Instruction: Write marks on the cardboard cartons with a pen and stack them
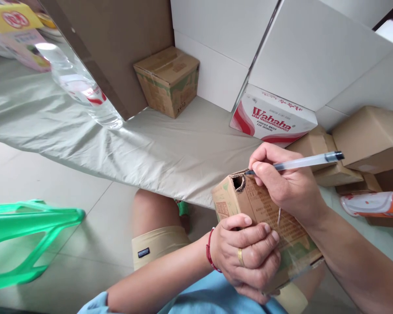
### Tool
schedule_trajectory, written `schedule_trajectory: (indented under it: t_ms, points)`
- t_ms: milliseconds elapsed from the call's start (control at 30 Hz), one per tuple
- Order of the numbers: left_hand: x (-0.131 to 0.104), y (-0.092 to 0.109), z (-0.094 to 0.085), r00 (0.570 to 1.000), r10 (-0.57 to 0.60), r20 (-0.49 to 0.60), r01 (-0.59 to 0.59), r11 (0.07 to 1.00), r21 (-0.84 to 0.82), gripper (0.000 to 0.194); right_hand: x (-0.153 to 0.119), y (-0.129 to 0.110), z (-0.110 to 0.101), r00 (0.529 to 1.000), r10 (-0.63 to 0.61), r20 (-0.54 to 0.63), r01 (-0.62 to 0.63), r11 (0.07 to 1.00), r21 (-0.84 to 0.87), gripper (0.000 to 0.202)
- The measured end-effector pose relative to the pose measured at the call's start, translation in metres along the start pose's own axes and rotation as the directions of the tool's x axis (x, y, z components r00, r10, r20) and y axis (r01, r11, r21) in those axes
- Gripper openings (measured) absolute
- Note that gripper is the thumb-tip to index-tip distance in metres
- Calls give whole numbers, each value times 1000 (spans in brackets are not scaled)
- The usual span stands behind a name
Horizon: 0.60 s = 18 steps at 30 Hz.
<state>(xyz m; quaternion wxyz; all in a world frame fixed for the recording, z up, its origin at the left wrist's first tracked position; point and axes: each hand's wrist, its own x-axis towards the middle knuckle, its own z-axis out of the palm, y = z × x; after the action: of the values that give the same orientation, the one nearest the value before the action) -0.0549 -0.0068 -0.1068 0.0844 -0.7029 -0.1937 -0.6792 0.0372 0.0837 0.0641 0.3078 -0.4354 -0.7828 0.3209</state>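
Observation:
A brown cardboard box point(262, 205) with green print rests tilted over my lap, against the table's edge. One of its corners has a torn, ragged hole point(238, 183). My left hand point(249, 253), with a red bracelet and a gold ring, is closed over the near side of the box, its fingers bent across the top face. A pen point(309, 161) with a clear barrel and dark end is pinched in my right hand point(281, 183). The pen's tip meets the box edge beside the hole; my right fingertips partly cover it.
A grey cloth covers the table point(170, 144). On it stand a clear water bottle point(81, 87), a small carton point(167, 80) and a Wahaha box point(271, 115). Brown boxes point(370, 135) and an orange-white bottle point(373, 204) sit right. A green plastic stool point(29, 235) stands left.

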Motion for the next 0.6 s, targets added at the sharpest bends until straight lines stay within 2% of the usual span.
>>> schedule_trajectory:
  t_ms: [67, 100, 167, 200, 267, 300, 333, 367, 400, 433, 467, 500, 533, 600]
  points:
    - [2, -3, -2, 999, 30, 23, -30, 1000, -5, 42, -2, -3, -1, 1000, -16, -20, 17, 999, 43, 24]
    - [4, -4, -4, 999, 40, 22, -40, 999, -1, 42, -3, -5, -2, 996, -37, -76, 44, 996, 83, 23]
    - [11, -6, -8, 999, 44, 17, -44, 999, 7, 39, -5, -9, -8, 955, -100, -281, 145, 979, 146, 17]
    - [15, -7, -10, 999, 40, 21, -40, 999, 10, 37, -6, -9, -14, 907, -130, -400, 204, 968, 148, 11]
    - [21, -9, -15, 998, 28, 56, -28, 1000, 9, 37, -13, 1, -30, 759, -182, -625, 287, 955, 70, 6]
    - [23, -9, -18, 996, 32, 84, -32, 999, 7, 38, -19, 12, -40, 688, -189, -701, 273, 962, 8, 11]
    - [25, -9, -21, 994, 38, 107, -39, 999, 5, 38, -28, 27, -51, 645, -178, -743, 196, 978, -63, 16]
    - [26, -9, -24, 992, 37, 118, -37, 999, 4, 37, -39, 45, -61, 637, -146, -757, 75, 989, -127, 22]
    - [27, -9, -27, 993, 23, 115, -24, 1000, 3, 34, -52, 67, -71, 678, -54, -733, -124, 975, -187, 26]
    - [28, -9, -31, 995, 0, 103, 0, 1000, 2, 31, -68, 90, -78, 756, 107, -646, -368, 886, -283, 29]
    - [30, -10, -35, 995, -28, 96, 28, 1000, -1, 27, -84, 114, -83, 807, 241, -539, -465, 822, -329, 23]
    - [31, -10, -40, 993, -50, 107, 51, 999, -8, 24, -100, 136, -84, 823, 342, -453, -521, 772, -364, 16]
    - [33, -10, -45, 989, -57, 137, 59, 998, -14, 22, -114, 157, -82, 817, 439, -373, -569, 718, -401, 15]
    - [37, -10, -56, 977, -44, 207, 45, 999, -1, 21, -136, 189, -72, 771, 573, -277, -630, 625, -461, 17]
